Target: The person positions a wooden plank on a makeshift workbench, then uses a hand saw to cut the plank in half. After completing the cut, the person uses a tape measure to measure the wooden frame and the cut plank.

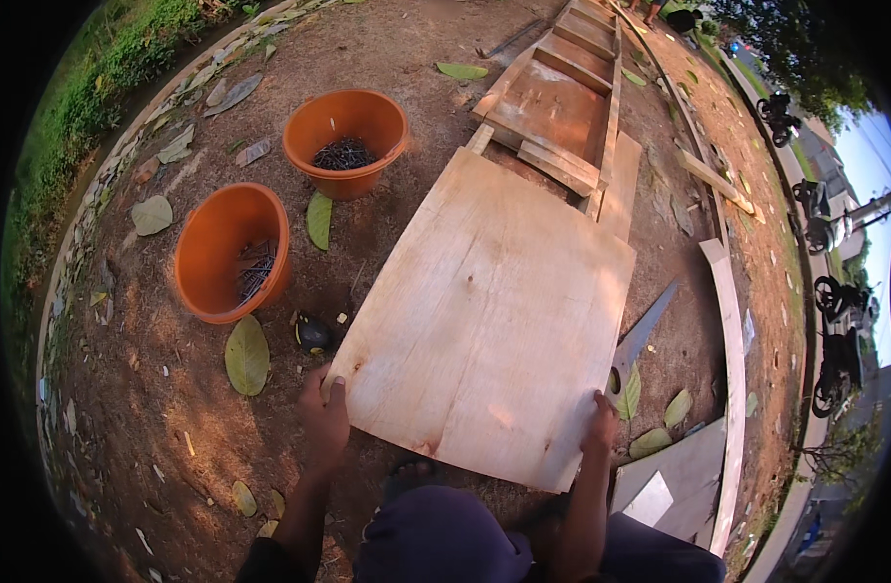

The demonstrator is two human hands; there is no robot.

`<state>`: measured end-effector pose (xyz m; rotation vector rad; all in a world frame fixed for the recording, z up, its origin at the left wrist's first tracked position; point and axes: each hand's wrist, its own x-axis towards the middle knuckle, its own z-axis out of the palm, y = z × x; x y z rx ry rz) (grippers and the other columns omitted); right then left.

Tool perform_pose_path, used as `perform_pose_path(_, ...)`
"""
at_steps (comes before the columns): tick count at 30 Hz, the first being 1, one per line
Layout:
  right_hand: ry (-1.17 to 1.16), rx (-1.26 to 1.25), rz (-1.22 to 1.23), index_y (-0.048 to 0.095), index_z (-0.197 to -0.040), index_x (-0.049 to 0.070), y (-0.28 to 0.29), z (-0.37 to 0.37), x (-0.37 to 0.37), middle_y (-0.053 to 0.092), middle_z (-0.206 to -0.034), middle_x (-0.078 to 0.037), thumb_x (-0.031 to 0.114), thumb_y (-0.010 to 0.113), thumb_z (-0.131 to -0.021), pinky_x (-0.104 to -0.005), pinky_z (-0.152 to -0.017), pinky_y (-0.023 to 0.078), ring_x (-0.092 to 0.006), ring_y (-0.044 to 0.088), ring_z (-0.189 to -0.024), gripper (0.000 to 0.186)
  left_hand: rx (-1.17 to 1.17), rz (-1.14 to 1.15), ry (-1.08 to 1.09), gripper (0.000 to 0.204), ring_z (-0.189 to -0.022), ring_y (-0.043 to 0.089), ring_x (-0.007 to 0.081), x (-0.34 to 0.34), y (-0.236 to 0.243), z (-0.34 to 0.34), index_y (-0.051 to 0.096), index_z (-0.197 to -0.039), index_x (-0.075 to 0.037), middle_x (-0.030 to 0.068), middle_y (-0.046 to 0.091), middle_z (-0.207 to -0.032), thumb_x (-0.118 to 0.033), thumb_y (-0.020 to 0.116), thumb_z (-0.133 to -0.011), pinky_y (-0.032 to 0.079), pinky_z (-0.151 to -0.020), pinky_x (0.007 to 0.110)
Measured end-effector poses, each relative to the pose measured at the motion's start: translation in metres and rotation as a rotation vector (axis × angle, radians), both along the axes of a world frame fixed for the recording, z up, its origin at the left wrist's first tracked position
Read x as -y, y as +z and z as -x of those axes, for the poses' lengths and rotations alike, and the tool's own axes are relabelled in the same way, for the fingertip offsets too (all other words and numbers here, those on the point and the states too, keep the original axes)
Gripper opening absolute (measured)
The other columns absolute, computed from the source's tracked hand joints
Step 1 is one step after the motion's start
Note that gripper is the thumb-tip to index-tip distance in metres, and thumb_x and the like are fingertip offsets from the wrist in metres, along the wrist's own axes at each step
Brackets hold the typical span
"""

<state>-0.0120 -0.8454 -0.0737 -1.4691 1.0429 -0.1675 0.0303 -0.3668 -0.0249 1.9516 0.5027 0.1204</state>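
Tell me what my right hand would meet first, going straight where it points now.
Besides the wooden panel it holds, your right hand would probably meet the saw first; its depth is unclear.

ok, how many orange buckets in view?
2. The farther bucket and the nearer bucket both stand left of the plywood sheet, the nearer one further left. No others visible.

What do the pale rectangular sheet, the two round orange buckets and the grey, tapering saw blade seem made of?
Pale rectangular sheet: wood, likely unpainted plywood; grain and knots show.
Two round orange buckets: probably smooth plastic; evenly coloured, with moulded-looking rims.
Grey, tapering saw blade: probably bare metal; flat and dull grey.
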Motion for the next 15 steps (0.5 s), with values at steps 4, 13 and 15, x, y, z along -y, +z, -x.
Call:
perform_pose_path(4, -0.130, -0.085, 0.100, 0.071, -0.106, -0.005, -0.014, -0.001, -0.033, 0.068, -0.105, -0.012, 0.031, 0.073, -0.089, -0.0395, -0.084, 0.049, -0.0235, 0.061, -0.095, 0.040, -0.054, 0.059, -0.037, 0.028, -0.097, 0.067, 0.0258, -0.019, -0.017, -0.014, 0.063, -0.120, 0.004, 0.0177, 0.070, -0.107, -0.010, 0.060, -0.097, 0.051, -0.088, 0.041)
perform_pose_path(13, 0.139, -0.193, 0.322, 0.068, -0.107, -0.007, -0.004, -0.061, -0.015, 0.068, -0.092, -0.020, 0.028, 0.057, -0.099, -0.0377, -0.083, 0.046, -0.0246, 0.061, -0.087, 0.037, -0.113, -0.078, -0.153, 0.044, -0.120, 0.062, 0.0275, 0.000, -0.036, -0.064, 0.056, -0.139, 0.003, 0.0220, 0.065, -0.130, -0.016, 0.060, -0.100, 0.045, -0.104, 0.038)
perform_pose_path(15, 0.207, -0.238, 0.464, 0.067, -0.114, -0.007, -0.001, -0.072, -0.013, 0.069, -0.098, -0.020, 0.028, 0.057, -0.100, -0.0384, -0.086, 0.046, -0.0269, 0.062, -0.091, 0.039, -0.105, 0.054, -0.141, 0.045, -0.120, 0.062, 0.0267, -0.002, -0.048, -0.070, 0.055, -0.140, 0.003, 0.0205, 0.065, -0.131, -0.018, 0.059, -0.101, 0.045, -0.104, 0.037)
